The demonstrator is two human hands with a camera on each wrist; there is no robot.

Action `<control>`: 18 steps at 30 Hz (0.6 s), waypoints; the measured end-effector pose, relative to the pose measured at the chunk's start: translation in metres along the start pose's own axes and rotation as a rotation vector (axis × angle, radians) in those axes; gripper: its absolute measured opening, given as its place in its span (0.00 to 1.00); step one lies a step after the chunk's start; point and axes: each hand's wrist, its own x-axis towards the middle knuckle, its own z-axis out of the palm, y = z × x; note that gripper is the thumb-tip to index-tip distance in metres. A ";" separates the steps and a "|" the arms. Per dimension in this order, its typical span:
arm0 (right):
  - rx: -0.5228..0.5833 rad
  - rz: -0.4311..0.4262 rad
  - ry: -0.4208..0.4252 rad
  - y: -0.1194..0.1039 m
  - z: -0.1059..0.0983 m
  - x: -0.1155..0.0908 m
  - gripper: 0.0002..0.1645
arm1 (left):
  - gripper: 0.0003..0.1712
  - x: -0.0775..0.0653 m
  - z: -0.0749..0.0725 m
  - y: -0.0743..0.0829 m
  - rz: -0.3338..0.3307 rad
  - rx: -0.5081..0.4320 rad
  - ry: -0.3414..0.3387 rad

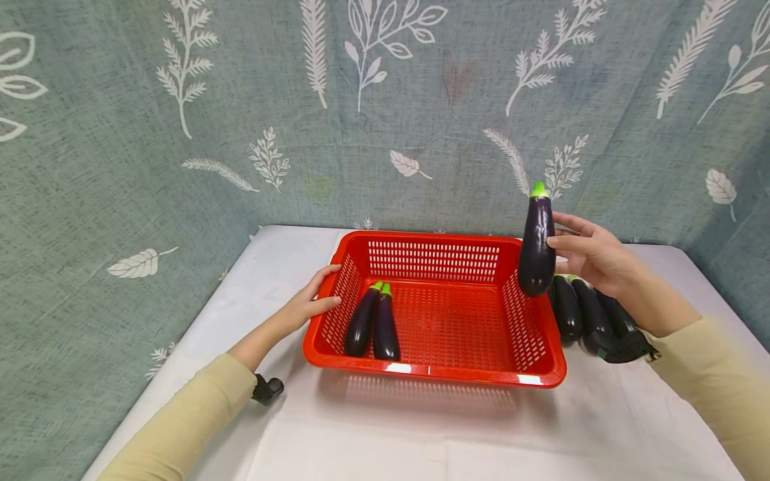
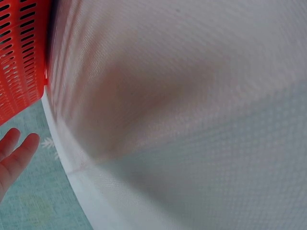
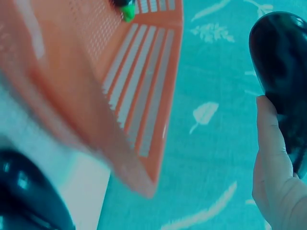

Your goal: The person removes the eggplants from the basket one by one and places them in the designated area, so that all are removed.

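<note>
A dark purple eggplant (image 1: 537,247) with a green cap is held upright above the right rim of a red plastic basket (image 1: 421,374). My right hand (image 1: 592,250) grips it from the right, thumb on the near side. In the right wrist view this eggplant (image 3: 283,62) is partly out of frame. My left hand (image 1: 307,304) rests its fingers and thumb on the basket's left rim. Two eggplants, one on the left (image 1: 363,321) and another beside it (image 1: 386,327), lie in the basket's left part, caps pointing away.
Several more eggplants (image 1: 592,314) lie on the white tablecloth (image 1: 385,434) just right of the basket, partly hidden by my right forearm. A grey-green curtain with white leaves (image 1: 421,133) hangs behind the table.
</note>
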 end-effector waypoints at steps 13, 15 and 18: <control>0.004 -0.029 0.089 -0.008 -0.044 -0.026 0.23 | 0.36 -0.001 0.001 0.001 -0.007 -0.009 0.003; 0.022 -0.034 0.088 -0.010 -0.051 -0.031 0.23 | 0.37 -0.001 0.001 0.001 -0.009 -0.012 0.002; 0.061 -0.049 0.094 -0.012 -0.063 -0.038 0.22 | 0.37 -0.001 0.001 0.001 -0.010 -0.017 0.000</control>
